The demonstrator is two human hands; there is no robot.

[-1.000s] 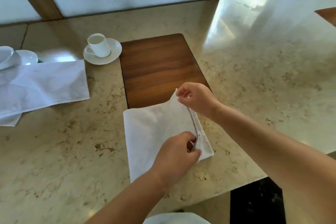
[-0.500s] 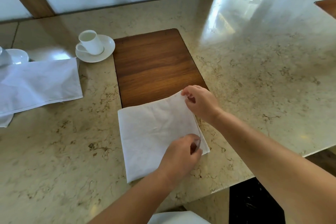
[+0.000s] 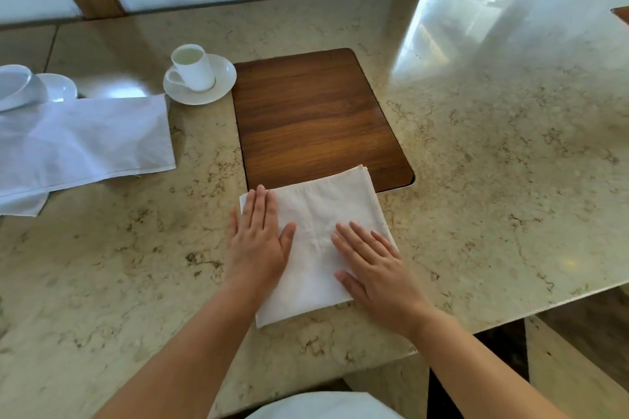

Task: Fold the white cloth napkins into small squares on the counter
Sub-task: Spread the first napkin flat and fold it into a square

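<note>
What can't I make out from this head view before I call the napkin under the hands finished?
- Folded napkin: its left edge lies under the left hand, its near right corner under the right hand; the layer count is too fine to tell.
- Unfolded napkins: cut off by the left frame edge, number unclear.
- Second cup: cropped by the left edge.
- White cloth at the bottom edge: mostly out of frame.

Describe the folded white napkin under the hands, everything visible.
The folded white cloth napkin is a roughly square, off-white woven piece with faint creases. Stacked layer edges show at its far right corner. It lies flat on the beige marble counter, its far corner overlapping the inset dark wooden panel. The left hand presses flat on its left edge, the right hand flat on its right side.
</note>
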